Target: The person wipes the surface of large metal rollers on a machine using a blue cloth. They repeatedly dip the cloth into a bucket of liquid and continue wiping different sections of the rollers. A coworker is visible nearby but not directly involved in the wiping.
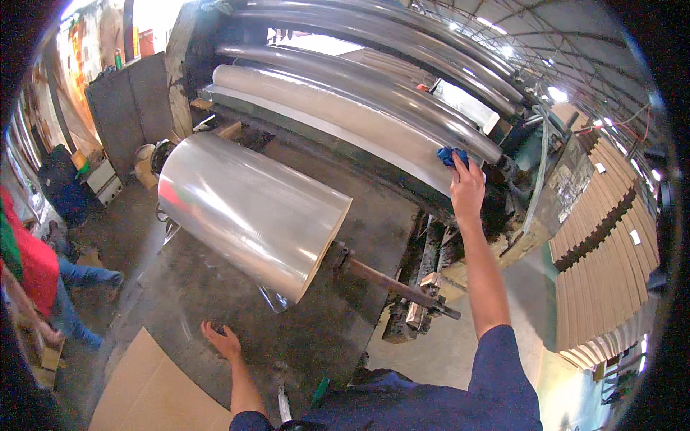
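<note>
**Caution: snag point at 12 o'clock, draw-in point at 1 o'clock from your body.**
Your left hand (224, 340) is half open at 10 o'clock, with no held item discernible. The projecting shaft (392, 283) can catch your shirt (431, 402) if you lean forward. Open floor (231, 296) separates your left hand from the film roll (248, 212) at 11 o'clock. Your right hand (468, 188) pinches the blue cloth (450, 156) at the pale roller (338, 118)'s right end; contact is unclear. If rollers turn, the gap beneath the metal roller (359, 90) can trap cloth or fingers.
</note>
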`<control>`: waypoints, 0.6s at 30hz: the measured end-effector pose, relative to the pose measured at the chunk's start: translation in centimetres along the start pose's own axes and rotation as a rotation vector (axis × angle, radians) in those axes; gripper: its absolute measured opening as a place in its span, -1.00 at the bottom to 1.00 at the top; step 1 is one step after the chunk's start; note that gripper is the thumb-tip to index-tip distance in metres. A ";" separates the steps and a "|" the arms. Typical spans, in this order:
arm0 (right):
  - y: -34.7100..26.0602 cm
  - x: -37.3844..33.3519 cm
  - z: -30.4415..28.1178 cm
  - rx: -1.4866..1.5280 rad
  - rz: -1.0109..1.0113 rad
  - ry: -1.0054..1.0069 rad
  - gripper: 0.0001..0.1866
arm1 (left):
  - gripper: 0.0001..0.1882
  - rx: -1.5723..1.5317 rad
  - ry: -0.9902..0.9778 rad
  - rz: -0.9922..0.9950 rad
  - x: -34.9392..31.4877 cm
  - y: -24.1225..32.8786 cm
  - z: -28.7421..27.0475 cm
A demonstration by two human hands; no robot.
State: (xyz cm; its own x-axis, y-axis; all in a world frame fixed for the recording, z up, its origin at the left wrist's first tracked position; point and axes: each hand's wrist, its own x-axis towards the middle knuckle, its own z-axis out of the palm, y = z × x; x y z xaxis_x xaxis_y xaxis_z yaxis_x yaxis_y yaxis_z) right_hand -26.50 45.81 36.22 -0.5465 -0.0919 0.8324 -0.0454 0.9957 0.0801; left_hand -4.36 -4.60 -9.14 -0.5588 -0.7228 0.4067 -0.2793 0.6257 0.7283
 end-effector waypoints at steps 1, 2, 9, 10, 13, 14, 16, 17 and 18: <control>-0.3 0.3 1.0 0.018 0.012 0.016 -0.54 | -0.43 0.015 -0.015 -0.026 -0.2 -0.1 0.1; -0.6 0.7 1.8 0.033 0.058 0.001 -0.53 | -0.42 0.031 -0.073 -0.129 -0.3 -0.1 0.0; -8.5 7.3 10.4 0.085 -0.212 0.081 -0.60 | -0.41 0.346 -0.189 -0.072 -0.3 1.1 0.5; -10.2 8.3 12.0 0.092 -0.226 0.042 -0.60 | -0.41 0.370 -0.189 -0.082 -0.2 1.0 0.5; -13.6 9.9 15.0 0.199 -0.242 0.043 -0.63 | -0.41 0.427 -0.139 0.016 -0.2 0.7 0.8; -13.5 10.2 15.4 0.155 -0.313 0.029 -0.62 | -0.41 0.458 -0.163 -0.001 -0.1 0.6 1.0; -11.6 10.0 14.5 0.117 -0.243 -0.086 -0.61 | -0.42 0.461 -0.128 0.059 -0.3 0.4 1.1; -9.8 9.0 13.4 0.126 -0.102 -0.186 -0.61 | -0.43 0.495 -0.192 -0.016 -0.4 0.3 1.1; -7.0 7.3 11.3 0.111 -0.176 -0.178 -0.60 | -0.43 0.493 -0.144 0.062 -0.5 0.2 1.0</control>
State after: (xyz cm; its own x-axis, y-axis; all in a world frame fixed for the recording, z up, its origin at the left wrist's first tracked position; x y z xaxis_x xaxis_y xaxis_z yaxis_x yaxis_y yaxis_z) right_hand -39.64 38.27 35.56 -0.6598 -0.2707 0.7010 -0.2386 0.9601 0.1462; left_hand -4.97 -3.81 -9.71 -0.6781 -0.6541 0.3351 -0.5579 0.7549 0.3448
